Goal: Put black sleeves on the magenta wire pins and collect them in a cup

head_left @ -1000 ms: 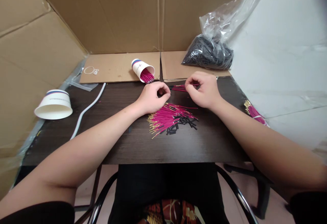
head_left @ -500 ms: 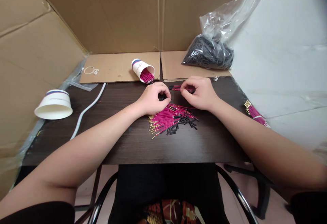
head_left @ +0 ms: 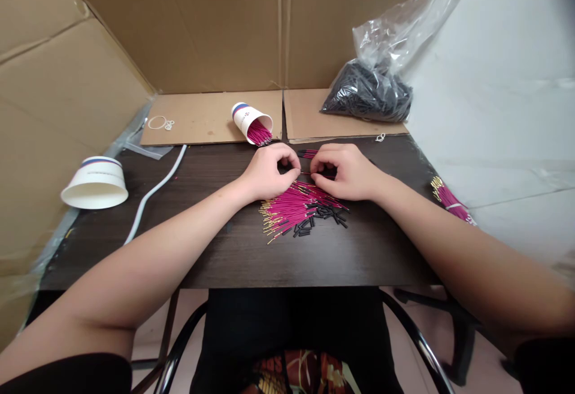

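Observation:
My left hand [head_left: 275, 171] is closed in a pinch above the left of a pile of magenta wires [head_left: 287, 208]. What lies between its fingertips is too small to make out. Opposite it, my right hand [head_left: 345, 171] pinches one thin magenta wire [head_left: 305, 173], whose end reaches to the left fingertips. The piled wires have gold-coloured tips fanned to the left. Short black tubes [head_left: 304, 232] lie loose at the pile's right and front. Behind the right fingers, a few wires with black ends [head_left: 308, 153] lie together, partly hidden by the hand.
A tipped paper cup [head_left: 245, 120] holds more wires at the back. Another cup [head_left: 95, 187] lies upside down at left, near a white cable [head_left: 155, 193]. A clear bag of black tubes [head_left: 368, 91] stands back right. A tied wire bundle [head_left: 451, 201] lies at the right edge.
My right hand has moved slightly left and toward me, bringing the wire to my left fingertips. My left hand has stayed almost in place.

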Tool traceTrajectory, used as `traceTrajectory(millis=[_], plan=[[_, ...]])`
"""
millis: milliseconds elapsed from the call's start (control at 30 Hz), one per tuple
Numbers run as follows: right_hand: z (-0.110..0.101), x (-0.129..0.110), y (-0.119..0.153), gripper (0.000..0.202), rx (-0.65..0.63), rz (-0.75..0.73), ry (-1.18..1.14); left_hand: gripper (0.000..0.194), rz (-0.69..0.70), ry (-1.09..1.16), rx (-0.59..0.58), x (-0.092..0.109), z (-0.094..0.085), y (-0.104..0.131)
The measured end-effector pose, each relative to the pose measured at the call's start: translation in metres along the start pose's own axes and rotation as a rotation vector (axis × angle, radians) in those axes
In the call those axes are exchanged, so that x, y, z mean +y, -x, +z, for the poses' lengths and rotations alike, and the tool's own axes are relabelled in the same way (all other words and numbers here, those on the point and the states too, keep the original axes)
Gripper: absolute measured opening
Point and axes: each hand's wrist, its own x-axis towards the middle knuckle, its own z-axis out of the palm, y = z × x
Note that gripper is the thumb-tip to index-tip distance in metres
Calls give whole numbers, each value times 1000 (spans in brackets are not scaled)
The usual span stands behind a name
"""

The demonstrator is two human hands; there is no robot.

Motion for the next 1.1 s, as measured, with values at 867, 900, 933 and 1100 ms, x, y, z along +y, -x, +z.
traceTrajectory(millis=[867, 900, 933, 1100], plan=[[15, -48, 6, 16, -186, -175, -88, 6, -120, 209, 15, -3, 6, -3], [14, -49, 5, 16, -179, -177, -98, 6, -121, 210, 15, -4, 6, -3], [13, -49, 5, 15, -166, -171, -115, 5, -123, 210, 15, -4, 6, -3], [3, -34, 4, 9, 64, 28, -164, 6, -135, 263, 22, -10, 7, -5]])
